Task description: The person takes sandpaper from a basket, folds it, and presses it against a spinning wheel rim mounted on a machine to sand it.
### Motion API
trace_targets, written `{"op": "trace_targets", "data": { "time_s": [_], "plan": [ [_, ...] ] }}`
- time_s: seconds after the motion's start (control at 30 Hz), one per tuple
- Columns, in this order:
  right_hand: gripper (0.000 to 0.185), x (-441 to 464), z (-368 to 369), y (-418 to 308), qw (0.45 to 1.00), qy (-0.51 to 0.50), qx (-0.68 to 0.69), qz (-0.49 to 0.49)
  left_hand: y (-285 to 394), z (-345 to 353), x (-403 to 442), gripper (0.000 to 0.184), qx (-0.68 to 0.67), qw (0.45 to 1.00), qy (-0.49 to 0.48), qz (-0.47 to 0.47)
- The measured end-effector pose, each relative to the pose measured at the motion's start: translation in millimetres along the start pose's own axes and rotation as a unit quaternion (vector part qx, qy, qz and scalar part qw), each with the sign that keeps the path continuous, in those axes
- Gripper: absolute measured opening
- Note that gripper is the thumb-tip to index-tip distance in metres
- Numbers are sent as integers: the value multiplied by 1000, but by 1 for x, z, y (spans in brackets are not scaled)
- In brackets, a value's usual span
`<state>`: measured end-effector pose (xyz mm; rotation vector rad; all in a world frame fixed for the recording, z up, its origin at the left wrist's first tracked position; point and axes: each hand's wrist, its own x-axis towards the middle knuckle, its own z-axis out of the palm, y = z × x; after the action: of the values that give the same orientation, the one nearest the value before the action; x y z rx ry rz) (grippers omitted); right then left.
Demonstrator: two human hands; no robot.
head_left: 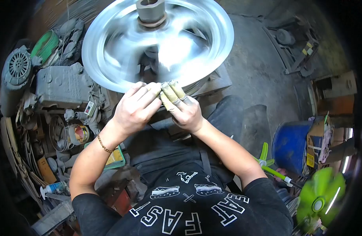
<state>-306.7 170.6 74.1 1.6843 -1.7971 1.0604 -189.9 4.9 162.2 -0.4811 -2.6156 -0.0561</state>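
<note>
A shiny metal wheel rim (157, 51) fills the top middle, its spokes smeared by motion. A large nut (150, 11) sits at its hub. My left hand (137, 106) is at the rim's near edge, fingers curled and pressed together. Beside it, my right hand (183, 108) is also closed, with worn yellowish wrappings on several fingers. The two hands meet at their fingertips, close against the rim's lower edge. Whatever is pinched between the fingers is hidden. A chain bracelet (104, 144) circles my left wrist.
Dusty motors (18, 69) and a grey metal box (62, 85) crowd the left. A green fan (319, 202) with blurred blades stands at lower right, near a blue drum (293, 139). Machine parts (293, 43) lie on the concrete floor (253, 59) at upper right.
</note>
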Motion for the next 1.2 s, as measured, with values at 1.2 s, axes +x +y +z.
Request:
{"op": "trace_targets", "data": {
  "time_s": [1.2],
  "plan": [
    [30,-2,-64,25,973,104,-4,207,38,56,87,14,-49,998,42,-28]
  ]
}}
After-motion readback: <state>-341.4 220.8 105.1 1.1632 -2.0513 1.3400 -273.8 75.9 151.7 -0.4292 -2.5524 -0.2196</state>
